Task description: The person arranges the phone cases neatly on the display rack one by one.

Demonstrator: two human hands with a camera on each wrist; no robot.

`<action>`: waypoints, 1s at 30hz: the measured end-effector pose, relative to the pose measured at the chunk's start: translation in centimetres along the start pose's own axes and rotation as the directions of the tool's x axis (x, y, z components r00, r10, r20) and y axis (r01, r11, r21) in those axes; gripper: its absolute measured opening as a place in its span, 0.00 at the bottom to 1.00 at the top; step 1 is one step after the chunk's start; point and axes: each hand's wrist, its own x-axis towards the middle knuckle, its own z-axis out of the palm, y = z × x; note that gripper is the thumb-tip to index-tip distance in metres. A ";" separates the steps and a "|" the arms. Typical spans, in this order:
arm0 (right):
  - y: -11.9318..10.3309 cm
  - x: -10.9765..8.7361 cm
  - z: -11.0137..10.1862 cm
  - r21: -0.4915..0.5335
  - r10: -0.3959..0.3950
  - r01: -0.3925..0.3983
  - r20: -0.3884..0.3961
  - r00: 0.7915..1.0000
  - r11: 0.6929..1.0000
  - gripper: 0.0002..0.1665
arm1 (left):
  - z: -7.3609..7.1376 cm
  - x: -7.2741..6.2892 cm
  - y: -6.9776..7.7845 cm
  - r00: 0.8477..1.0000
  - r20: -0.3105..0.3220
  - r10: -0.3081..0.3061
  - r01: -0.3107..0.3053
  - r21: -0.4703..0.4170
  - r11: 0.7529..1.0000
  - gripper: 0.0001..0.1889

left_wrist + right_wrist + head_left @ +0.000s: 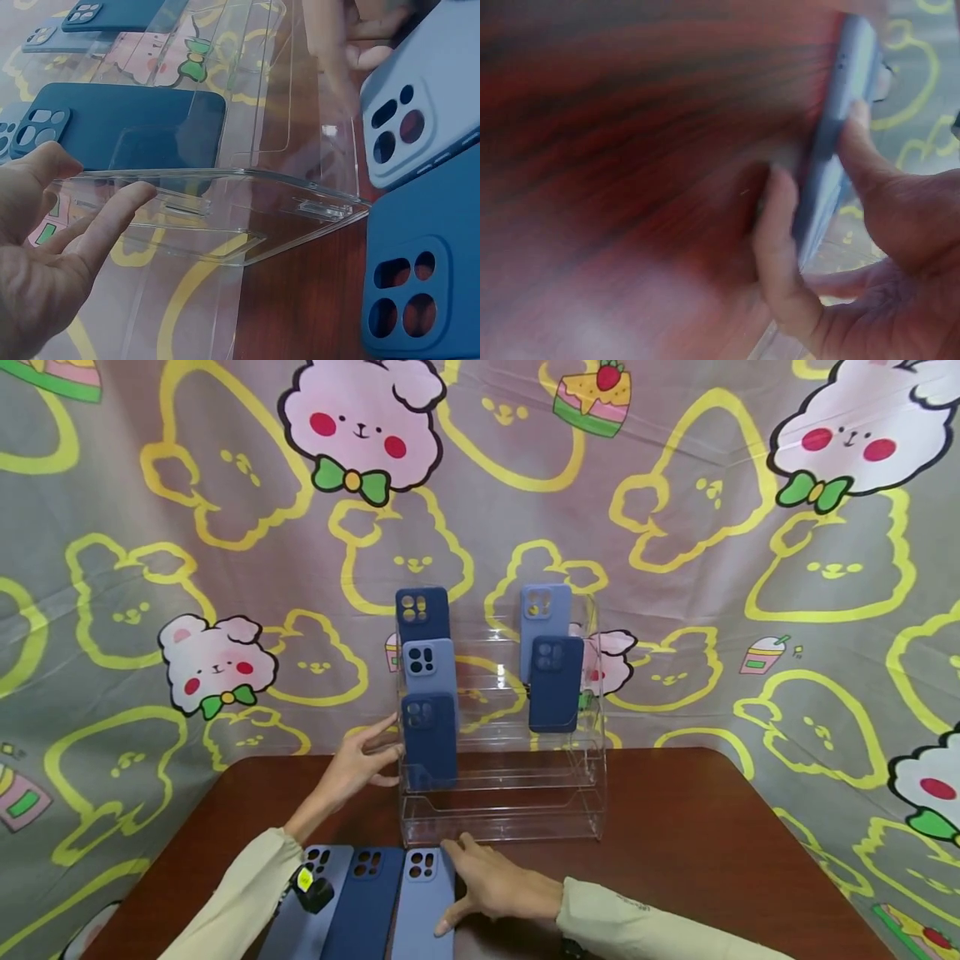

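My left hand (358, 767) is at the left side of a clear acrylic tiered stand (502, 828), its loosely extended fingers right at the side panel. Just beside them, a dark blue phone case (431, 743) leans on a lower tier. My right hand (498, 887) is at a light blue phone case (422, 914) lying on the table in front of the stand. In the right wrist view, the thumb and fingers lie on either side of this case (832, 142), pinching its edge. A dark blue case (363, 906) and a greyish-blue case (307, 910) lie to its left.
Higher on the stand's left are a light blue case (431, 672) and a dark blue case (422, 618). On its right are a light blue case (545, 610) and a dark blue case (557, 685). Behind the brown table (675, 827) hangs a cartoon-print curtain (510, 518).
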 end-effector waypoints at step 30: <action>2.8 -1.8 -2.0 0.848 0.064 0.055 -0.104 0.993 0.528 0.19 | 0.0 0.0 -0.1 1.000 0.022 -0.019 0.018 0.019 1.000 0.37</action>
